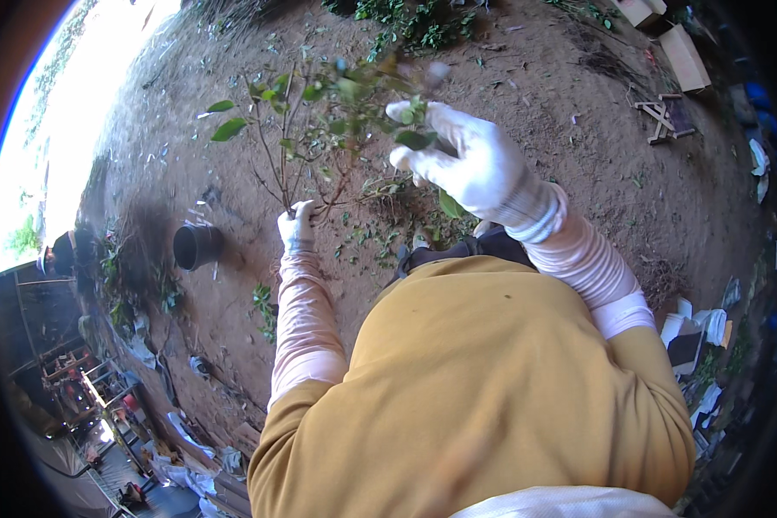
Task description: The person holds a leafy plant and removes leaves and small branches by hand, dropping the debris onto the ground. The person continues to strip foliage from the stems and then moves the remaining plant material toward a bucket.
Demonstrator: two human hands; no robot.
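My left hand (298,226), in a white glove, grips the base of a bunch of thin leafy branches (286,139), whose stems spread upward from it. Beside the upper leaves is my right hand (472,158), also white-gloved, with thumb and fingers apart around green leaves (416,138); some leaves there are blurred, and whether the fingers pinch any cannot be told. Below the branches, loose green leaves (375,243) and a tangle of roots or twigs (388,201) lie on the dirt by my feet.
A black bucket (197,247) stands on the dirt at left. Leafy cuttings (421,26) lie at the top. Cardboard boxes (684,58) and a small folding stool (664,120) are at upper right. A metal frame (107,388) stands lower left, near another person (71,249).
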